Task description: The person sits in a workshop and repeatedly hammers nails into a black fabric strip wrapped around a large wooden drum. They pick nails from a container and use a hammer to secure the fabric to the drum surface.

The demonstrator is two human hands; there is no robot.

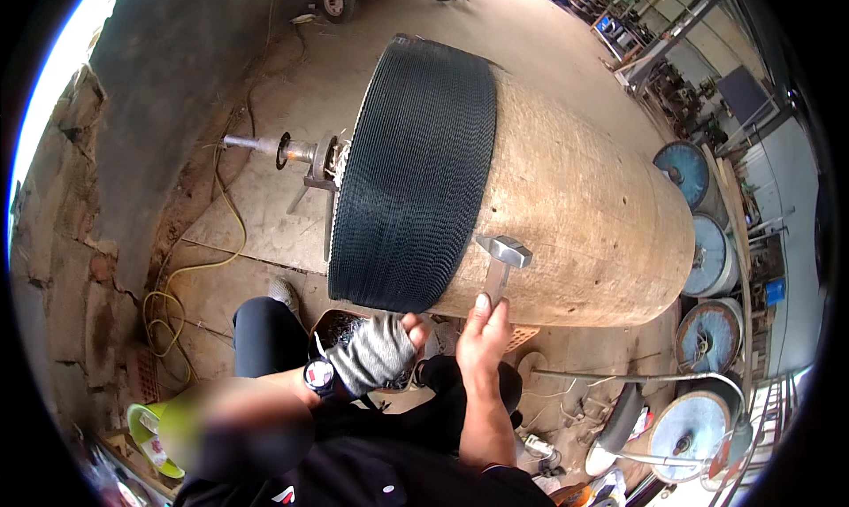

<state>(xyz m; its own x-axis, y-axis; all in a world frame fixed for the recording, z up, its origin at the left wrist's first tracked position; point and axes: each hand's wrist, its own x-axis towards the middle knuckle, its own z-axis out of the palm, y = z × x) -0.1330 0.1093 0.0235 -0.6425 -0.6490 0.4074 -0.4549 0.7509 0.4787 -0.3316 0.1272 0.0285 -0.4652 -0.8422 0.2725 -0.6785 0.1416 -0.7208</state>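
Note:
A big wooden drum point(584, 198) lies across in front of me. Its left part is wrapped in a dark band of close-set ridged rows point(416, 162). My right hand point(485, 335) grips a hammer point(497, 282) by its wooden handle, the steel head up against the view of the drum's near side. My left hand point(380, 352), in a grey fingerless glove with a watch at the wrist, is closed just below the band's lower edge. Its fingertips are pressed together, and anything small between them is hidden. Under that hand, a container point(329, 323) holds many small dark metal pieces.
A metal shaft point(265, 144) sticks out of the drum's left end on a stand. A yellow hose point(237, 233) lies along the left wall. At the right stand several round blue-faced drums point(707, 255). A lime-green bucket point(141, 432) sits at lower left.

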